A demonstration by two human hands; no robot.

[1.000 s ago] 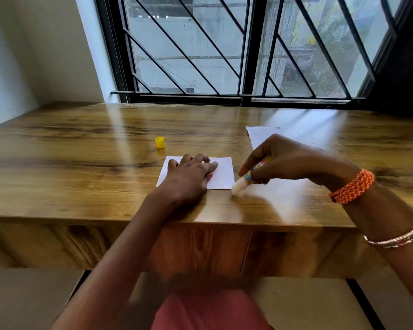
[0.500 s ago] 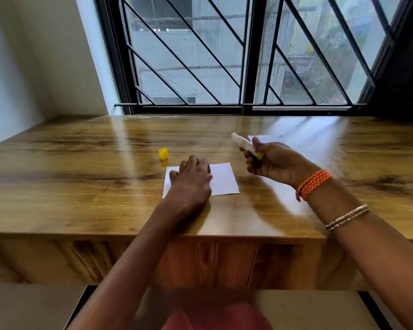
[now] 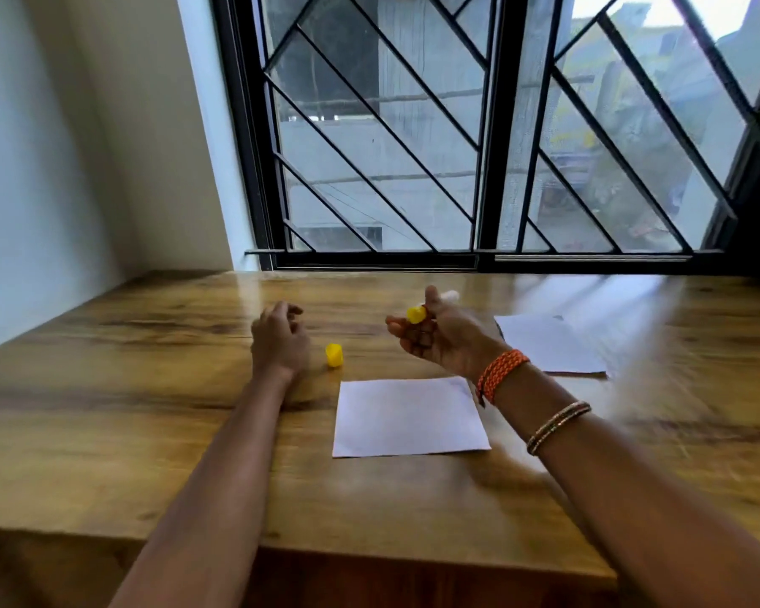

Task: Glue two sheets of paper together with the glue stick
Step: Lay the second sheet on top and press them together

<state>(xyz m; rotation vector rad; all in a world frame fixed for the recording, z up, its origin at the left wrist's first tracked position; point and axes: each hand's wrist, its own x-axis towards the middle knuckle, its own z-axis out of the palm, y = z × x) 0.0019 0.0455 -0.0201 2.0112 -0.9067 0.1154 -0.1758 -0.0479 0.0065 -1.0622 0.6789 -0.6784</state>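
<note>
Your right hand [image 3: 439,340] is raised over the middle of the glossy wooden desk [image 3: 106,432], palm up, fingers curled around the white glue stick with a yellow base [image 3: 415,314]; its white tip pokes out toward the window edge. Label is blurred, unreadable. Your left hand [image 3: 277,335] hovers just left of the small yellow plastic cap [image 3: 334,355], fingers loosely curled, holding nothing. One white paper sheet [image 3: 409,416] lies flat nearer the front edge, below the cap. A second white paper sheet [image 3: 549,342] lies toward the right edge, partly hidden by your right wrist.
</note>
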